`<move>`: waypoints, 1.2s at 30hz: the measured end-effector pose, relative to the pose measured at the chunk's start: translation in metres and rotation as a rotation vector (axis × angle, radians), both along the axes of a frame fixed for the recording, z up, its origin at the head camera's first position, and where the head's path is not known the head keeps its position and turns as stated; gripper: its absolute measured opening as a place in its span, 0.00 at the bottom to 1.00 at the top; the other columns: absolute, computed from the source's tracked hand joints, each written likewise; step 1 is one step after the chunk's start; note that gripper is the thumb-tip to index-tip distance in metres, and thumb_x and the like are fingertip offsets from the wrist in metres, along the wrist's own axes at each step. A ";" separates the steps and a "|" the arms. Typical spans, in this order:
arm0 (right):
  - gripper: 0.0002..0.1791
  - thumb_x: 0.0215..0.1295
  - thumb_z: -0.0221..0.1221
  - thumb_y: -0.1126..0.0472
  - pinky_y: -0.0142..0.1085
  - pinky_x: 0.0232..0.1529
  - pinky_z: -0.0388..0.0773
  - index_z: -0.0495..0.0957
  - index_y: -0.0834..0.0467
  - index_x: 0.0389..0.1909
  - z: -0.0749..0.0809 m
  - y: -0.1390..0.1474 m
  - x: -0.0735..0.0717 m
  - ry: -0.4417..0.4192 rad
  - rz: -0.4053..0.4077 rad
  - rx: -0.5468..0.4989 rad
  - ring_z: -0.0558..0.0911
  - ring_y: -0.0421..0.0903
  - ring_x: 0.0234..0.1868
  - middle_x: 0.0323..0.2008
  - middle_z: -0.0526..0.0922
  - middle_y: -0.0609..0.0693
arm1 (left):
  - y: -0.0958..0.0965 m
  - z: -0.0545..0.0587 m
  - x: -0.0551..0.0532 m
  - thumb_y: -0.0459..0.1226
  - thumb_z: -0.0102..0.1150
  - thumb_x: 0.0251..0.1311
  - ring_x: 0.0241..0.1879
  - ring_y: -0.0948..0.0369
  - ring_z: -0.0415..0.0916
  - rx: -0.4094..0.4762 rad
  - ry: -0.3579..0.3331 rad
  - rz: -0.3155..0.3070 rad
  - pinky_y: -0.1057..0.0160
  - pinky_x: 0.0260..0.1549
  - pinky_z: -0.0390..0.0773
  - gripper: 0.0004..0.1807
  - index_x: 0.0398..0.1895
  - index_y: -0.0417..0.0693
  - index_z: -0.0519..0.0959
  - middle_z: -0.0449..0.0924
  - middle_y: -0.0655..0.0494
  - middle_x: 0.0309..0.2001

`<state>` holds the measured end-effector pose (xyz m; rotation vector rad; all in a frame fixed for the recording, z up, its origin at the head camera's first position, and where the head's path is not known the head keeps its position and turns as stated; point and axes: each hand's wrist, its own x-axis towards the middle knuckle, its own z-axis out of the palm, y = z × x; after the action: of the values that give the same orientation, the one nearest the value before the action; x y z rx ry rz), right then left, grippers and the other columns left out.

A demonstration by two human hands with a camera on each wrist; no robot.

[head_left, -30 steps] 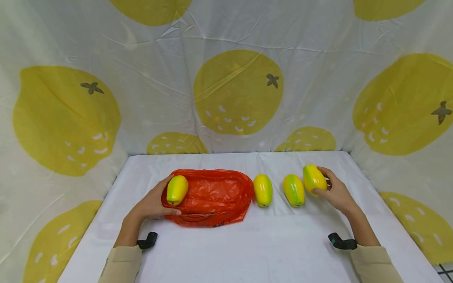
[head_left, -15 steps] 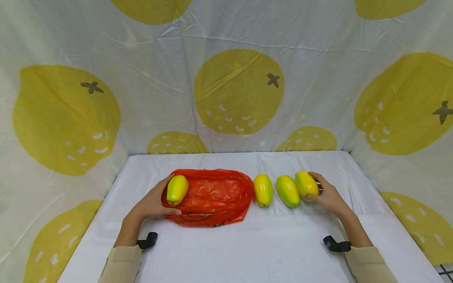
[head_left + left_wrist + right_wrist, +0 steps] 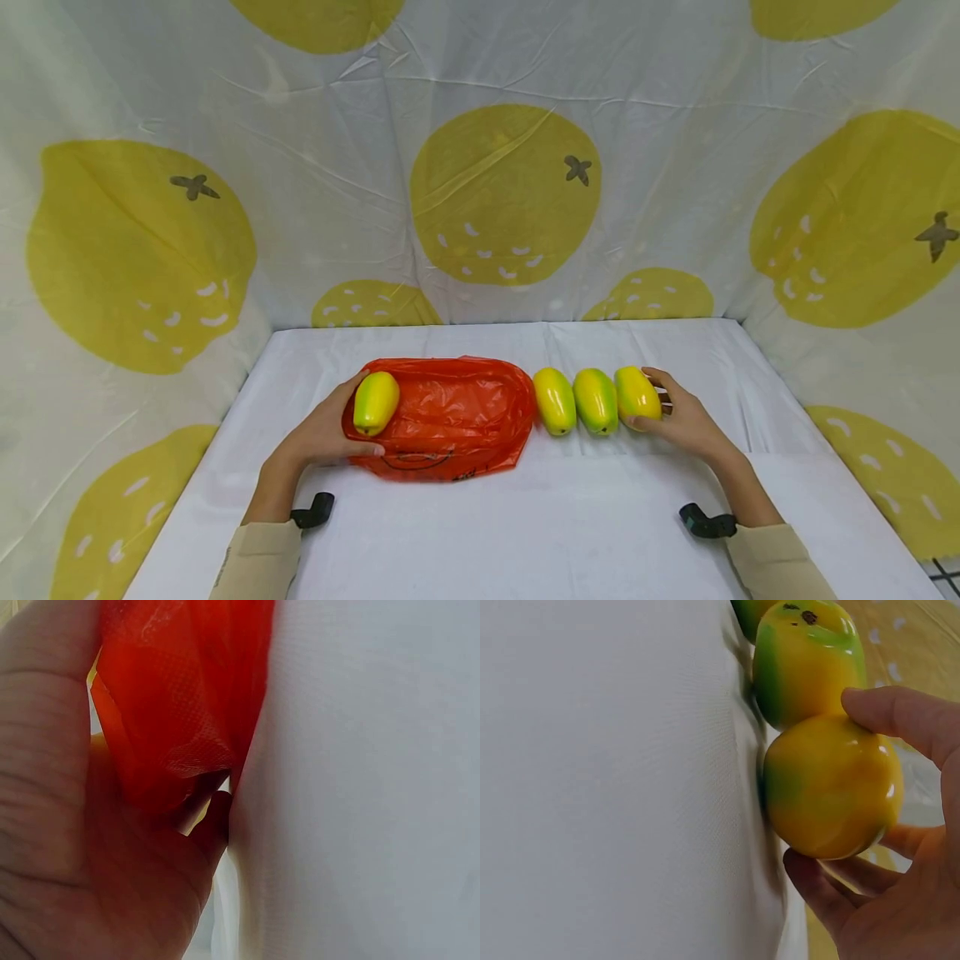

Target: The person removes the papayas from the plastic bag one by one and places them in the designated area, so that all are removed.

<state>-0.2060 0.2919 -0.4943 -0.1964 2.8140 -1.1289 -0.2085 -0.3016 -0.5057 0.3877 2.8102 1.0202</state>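
In the head view, the left hand (image 3: 324, 428) has its thumb and fingers bent round the 9 o'clock end of a red plastic bag (image 3: 459, 408) on the white-covered counter (image 3: 525, 533). A yellow-green fruit (image 3: 377, 403) lies at that end; whether inside or on top, I cannot tell. At the bag's 3 o'clock, a near fruit (image 3: 555, 402), middle fruit (image 3: 596, 402) and end fruit (image 3: 636, 392) sit in a row. The right hand (image 3: 686, 419) holds the end fruit, at its 10 o'clock, between thumb and fingers, touching the middle fruit.
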 end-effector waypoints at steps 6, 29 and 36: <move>0.53 0.61 0.70 0.40 0.65 0.64 0.74 0.54 0.56 0.79 -0.002 0.002 -0.001 -0.001 0.013 0.003 0.73 0.69 0.66 0.75 0.63 0.65 | 0.000 0.000 0.000 0.61 0.82 0.38 0.75 0.41 0.58 -0.002 0.003 0.000 0.29 0.68 0.66 0.73 0.84 0.55 0.45 0.56 0.43 0.79; 0.51 0.61 0.69 0.36 0.60 0.57 0.80 0.58 0.57 0.77 -0.003 0.007 -0.001 0.012 -0.003 0.042 0.77 0.64 0.61 0.71 0.69 0.64 | -0.001 0.002 0.001 0.61 0.81 0.38 0.75 0.41 0.58 -0.008 -0.008 0.011 0.31 0.66 0.70 0.73 0.84 0.56 0.44 0.55 0.44 0.80; 0.55 0.60 0.68 0.34 0.60 0.57 0.80 0.56 0.59 0.78 -0.002 0.007 0.001 0.006 -0.017 0.042 0.76 0.65 0.62 0.74 0.66 0.64 | 0.001 0.002 0.001 0.61 0.82 0.38 0.76 0.41 0.57 -0.005 -0.010 0.010 0.30 0.66 0.69 0.73 0.84 0.56 0.45 0.55 0.44 0.80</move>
<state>-0.2051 0.2985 -0.4959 -0.1738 2.8472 -1.0726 -0.2073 -0.3008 -0.5041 0.3667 2.8082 1.0142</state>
